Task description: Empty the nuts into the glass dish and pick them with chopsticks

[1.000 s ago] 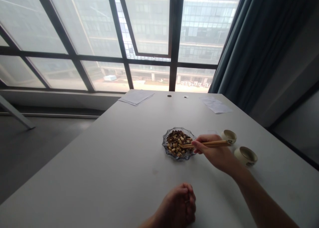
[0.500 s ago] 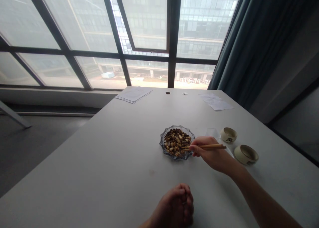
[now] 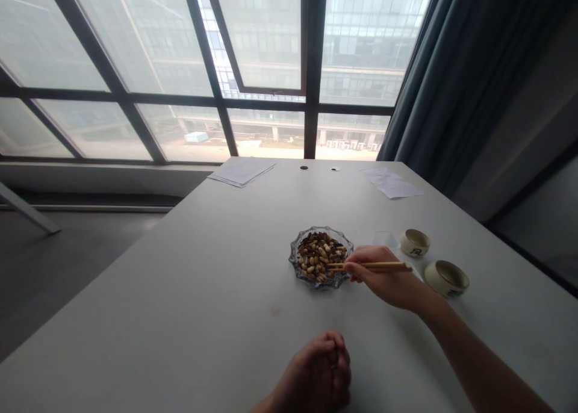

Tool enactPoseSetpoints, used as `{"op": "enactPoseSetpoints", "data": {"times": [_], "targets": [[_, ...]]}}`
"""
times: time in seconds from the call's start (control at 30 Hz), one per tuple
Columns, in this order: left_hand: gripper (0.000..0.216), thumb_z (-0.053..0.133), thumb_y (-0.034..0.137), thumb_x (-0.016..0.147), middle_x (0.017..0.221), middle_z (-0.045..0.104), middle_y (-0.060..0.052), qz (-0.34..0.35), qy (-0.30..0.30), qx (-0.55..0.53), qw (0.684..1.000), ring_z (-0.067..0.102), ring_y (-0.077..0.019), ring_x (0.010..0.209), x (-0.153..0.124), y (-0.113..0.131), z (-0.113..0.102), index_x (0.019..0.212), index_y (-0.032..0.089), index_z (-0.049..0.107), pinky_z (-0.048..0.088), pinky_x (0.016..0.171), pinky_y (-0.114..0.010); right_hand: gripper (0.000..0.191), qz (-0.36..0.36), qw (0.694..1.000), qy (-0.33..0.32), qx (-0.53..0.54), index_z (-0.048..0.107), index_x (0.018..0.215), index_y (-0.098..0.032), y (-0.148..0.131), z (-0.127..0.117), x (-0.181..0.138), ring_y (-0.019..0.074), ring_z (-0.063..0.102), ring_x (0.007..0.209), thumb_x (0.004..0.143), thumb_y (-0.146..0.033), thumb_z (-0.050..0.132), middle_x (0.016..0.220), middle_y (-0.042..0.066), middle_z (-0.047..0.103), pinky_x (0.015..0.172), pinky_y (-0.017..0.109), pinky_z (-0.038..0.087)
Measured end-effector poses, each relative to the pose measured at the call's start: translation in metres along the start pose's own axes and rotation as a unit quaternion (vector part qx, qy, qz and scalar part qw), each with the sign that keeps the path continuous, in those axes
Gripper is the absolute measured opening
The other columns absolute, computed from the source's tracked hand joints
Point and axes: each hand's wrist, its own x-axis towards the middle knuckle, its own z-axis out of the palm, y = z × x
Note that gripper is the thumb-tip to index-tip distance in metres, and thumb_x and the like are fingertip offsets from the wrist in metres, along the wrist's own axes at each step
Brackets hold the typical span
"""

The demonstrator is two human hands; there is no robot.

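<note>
A glass dish (image 3: 295,265) full of mixed nuts and seeds (image 3: 317,256) sits in the middle of the white table (image 3: 203,268). My right hand (image 3: 383,279) is just right of the dish and grips a pair of wooden chopsticks (image 3: 377,267); their tips reach in among the nuts at the dish's right side. My left hand (image 3: 316,377) rests on the table near the front edge, fingers curled into a loose fist with nothing visible in it.
Two small cream cups (image 3: 415,242) (image 3: 447,277) stand right of my right hand, with a clear plastic piece (image 3: 385,239) lying between the dish and the nearer cup. Papers (image 3: 242,171) (image 3: 391,183) lie at the table's far edge by the window. A dark curtain (image 3: 456,82) hangs at right.
The view shifted slightly. My right hand and the chopsticks settled a little lower at the dish's right side. The left fist stays put.
</note>
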Motion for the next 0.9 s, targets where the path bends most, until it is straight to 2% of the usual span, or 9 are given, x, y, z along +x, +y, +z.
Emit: {"op": "enactPoseSetpoints", "data": {"times": [0.13,0.37,0.53,0.73,0.9], "targets": [[0.01,0.075,0.018,0.079,0.071,0.06,0.001,-0.002,0.01,-0.011,1.0,0.056,-0.0077,0.064,-0.001,0.0,0.003,0.085,0.015,0.068,0.029,0.06,-0.02,0.044,-0.005,1.0,-0.004,0.0,0.075,0.077,-0.015,0.003,0.0,-0.001,0.0162,0.065,0.068,0.1,-0.046,0.053,0.075,0.005,0.072,0.062,0.026,0.047],[0.008,0.072,0.021,0.082,0.072,0.059,0.002,0.009,0.006,0.011,1.0,0.051,-0.0079,0.059,0.0,-0.001,-0.001,0.087,0.017,0.067,0.026,0.058,-0.022,0.043,0.044,0.998,0.027,0.042,0.075,0.077,-0.016,0.003,0.006,0.0,0.0201,0.072,0.07,0.098,-0.048,0.055,0.073,0.006,0.075,0.065,0.027,0.054],[0.009,0.071,0.021,0.081,0.072,0.058,0.002,0.004,0.003,0.018,1.0,0.051,-0.0079,0.06,0.001,0.0,-0.002,0.086,0.017,0.065,0.026,0.058,-0.021,0.044,0.054,0.995,0.065,0.054,0.077,0.079,-0.016,-0.006,-0.01,-0.008,0.0218,0.074,0.073,0.096,-0.051,0.057,0.076,0.008,0.077,0.067,0.029,0.058],[0.011,0.073,0.02,0.08,0.072,0.059,0.002,0.0,0.006,0.019,1.0,0.053,-0.0077,0.061,0.001,0.001,-0.003,0.086,0.016,0.065,0.028,0.059,-0.02,0.044,0.095,0.959,0.222,0.147,0.08,0.088,-0.015,-0.004,-0.053,-0.048,0.0257,0.077,0.074,0.086,-0.057,0.07,0.082,0.013,0.079,0.071,0.035,0.065],[0.01,0.072,0.021,0.082,0.071,0.059,0.002,0.02,0.012,0.03,0.999,0.05,-0.0073,0.057,0.001,-0.002,-0.002,0.088,0.017,0.064,0.027,0.057,-0.021,0.044,0.153,0.888,0.407,0.152,0.081,0.086,-0.014,0.018,-0.091,-0.108,0.0304,0.077,0.069,0.072,-0.056,0.082,0.08,0.014,0.078,0.07,0.039,0.068]]}}
